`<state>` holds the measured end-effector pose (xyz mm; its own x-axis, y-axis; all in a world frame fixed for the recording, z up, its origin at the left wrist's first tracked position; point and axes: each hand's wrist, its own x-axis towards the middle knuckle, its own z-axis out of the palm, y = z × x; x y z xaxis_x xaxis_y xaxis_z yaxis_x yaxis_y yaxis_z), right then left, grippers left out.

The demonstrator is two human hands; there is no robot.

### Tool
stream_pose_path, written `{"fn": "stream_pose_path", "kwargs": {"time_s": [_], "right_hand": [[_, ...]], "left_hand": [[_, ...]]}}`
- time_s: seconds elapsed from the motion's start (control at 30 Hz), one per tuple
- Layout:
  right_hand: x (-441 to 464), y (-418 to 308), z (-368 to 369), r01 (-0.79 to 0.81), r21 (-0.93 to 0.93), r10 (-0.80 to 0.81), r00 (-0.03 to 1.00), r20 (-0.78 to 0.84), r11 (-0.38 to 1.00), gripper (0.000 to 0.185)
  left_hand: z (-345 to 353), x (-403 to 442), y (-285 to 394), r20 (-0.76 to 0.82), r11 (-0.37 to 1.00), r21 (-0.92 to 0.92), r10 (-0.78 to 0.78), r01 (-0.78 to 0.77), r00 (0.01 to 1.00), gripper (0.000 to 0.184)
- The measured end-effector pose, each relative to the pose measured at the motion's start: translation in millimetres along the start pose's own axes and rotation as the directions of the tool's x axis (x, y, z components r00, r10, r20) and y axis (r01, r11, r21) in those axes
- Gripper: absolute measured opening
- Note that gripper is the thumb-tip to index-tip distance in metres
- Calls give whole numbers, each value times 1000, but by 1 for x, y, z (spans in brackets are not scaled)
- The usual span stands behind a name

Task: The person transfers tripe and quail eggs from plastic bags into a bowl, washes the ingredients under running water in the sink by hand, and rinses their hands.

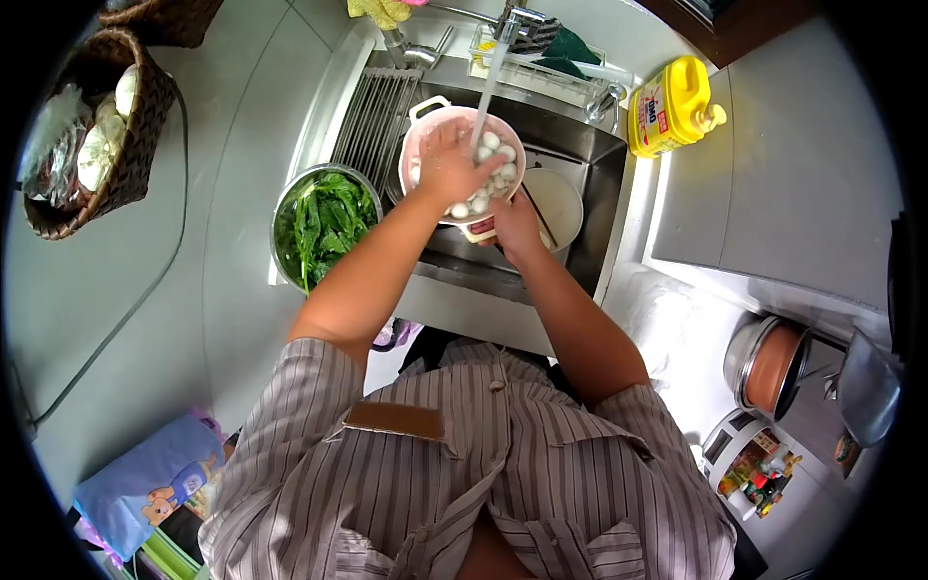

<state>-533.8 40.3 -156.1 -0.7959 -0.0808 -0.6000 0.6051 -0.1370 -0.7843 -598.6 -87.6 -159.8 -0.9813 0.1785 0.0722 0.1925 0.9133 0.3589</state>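
Observation:
A pink two-handled basin (519, 147) is over the sink, holding water and several small round white pieces (491, 141) whose kind I cannot tell. Water from the faucet (509, 26) streams down into it. My left hand (451, 159) lies inside the basin over the white pieces, fingers spread, with nothing visibly gripped. At the near rim, my right hand (512, 227) holds the basin by its near handle; part of its fingers is hidden. Close to my left forearm stands a metal bowl (278, 242) of green leafy vegetables (333, 220).
The steel sink (604, 184) contains a white round dish (559, 198). A roll-up rack (372, 111) spans its left side. A yellow detergent bottle (667, 106) stands at the right edge. A woven basket (145, 126) with garlic sits far left, a cable (179, 242) running beside it.

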Motion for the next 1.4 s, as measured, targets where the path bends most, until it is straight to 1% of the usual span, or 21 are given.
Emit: {"fn": "stream_pose_path", "kwargs": {"time_s": [0.03, 0.07, 0.1, 0.17, 0.2, 0.3, 0.33, 0.37, 0.43, 0.47, 0.57, 0.6, 0.7, 0.73, 0.87, 0.93, 1.03, 1.1, 1.17, 1.37, 1.4], "right_hand": [[2, 3, 1, -1, 1, 1, 1000, 2, 1000, 32], [4, 7, 1, -3, 3, 3, 1000, 4, 1000, 32], [7, 11, 0, -10, 6, 10, 1000, 8, 1000, 32], [13, 18, -6, -20, 15, 20, 1000, 15, 1000, 34], [12, 18, -9, -37, 27, 36, 999, 16, 999, 35], [6, 16, -18, -57, 44, 57, 998, 6, 997, 37], [2, 15, -22, -51, 36, 51, 999, -5, 998, 38], [-3, 13, -25, -44, 29, 45, 999, -17, 999, 40], [-12, 7, -30, -5, 16, 6, 999, -41, 1000, 35], [-16, 5, -33, 12, 6, -11, 998, -55, 1000, 34], [-21, -1, -41, 3, -11, -4, 996, -86, 1000, 42], [-22, -2, -44, 26, -23, -28, 994, -103, 999, 42], [-30, -8, -58, 70, -86, -83, 983, -166, 994, 40], [-37, -16, -62, 69, -122, -92, 977, -194, 990, 38], [-47, -28, -86, 100, -266, -173, 948, -267, 959, 38], [-49, -33, -99, 96, -310, -195, 932, -305, 946, 34], [-66, -57, -109, 37, -350, -165, 925, -342, 936, 31], [-67, -65, -122, 48, -510, -252, 906, -340, 859, 29], [-73, -76, -129, 38, -562, -276, 897, -345, 826, 31], [-86, -106, -140, -29, -736, -334, 878, -342, 677, 32], [-84, -107, -143, -50, -790, -371, 864, -342, 611, 38]], "left_hand": [[-6, 2, 11, 39, 999, 50, -13, 11, 999, 53], [-15, 0, 19, 81, 999, 25, -24, 22, 996, 44], [-7, 1, 12, 121, 989, -139, 64, -47, 991, 39], [13, 6, -6, 151, 876, -455, 252, -159, 956, 31], [12, 1, -3, 77, 864, -449, 293, -229, 953, 20], [4, -8, -5, 175, 891, -265, 420, -368, 891, 18], [1, -13, -6, 114, 842, -411, 428, -350, 896, 22], [-2, -18, -6, 62, 874, -355, 375, -330, 925, 26], [-9, -21, -4, -59, 928, -248, 272, -278, 960, 35], [-5, -19, -9, -31, 967, -112, 228, -230, 973, 58], [3, -16, 15, 5, 990, -61, 127, -127, 992, 82], [1, -10, 23, 188, 987, -158, 59, -29, 980, 96], [9, -10, 43, 145, 962, -268, 92, -50, 985, 95], [17, -10, 47, 66, 971, -210, 127, -111, 990, 94], [36, -7, 72, 81, 875, -481, 119, -66, 990, 97], [47, -3, 85, 58, 850, -521, 121, -73, 991, 98], [60, 2, 106, 32, 797, -599, 115, -73, 993, 100], [66, 5, 121, 19, 748, -660, 103, -65, 994, 100], [69, 7, 134, 9, 689, -723, 84, -52, 996, 99], [76, 15, 163, -71, 520, -849, 69, -96, 995, 95], [78, 17, 166, -97, 505, -855, 62, -115, 993, 94]]}}
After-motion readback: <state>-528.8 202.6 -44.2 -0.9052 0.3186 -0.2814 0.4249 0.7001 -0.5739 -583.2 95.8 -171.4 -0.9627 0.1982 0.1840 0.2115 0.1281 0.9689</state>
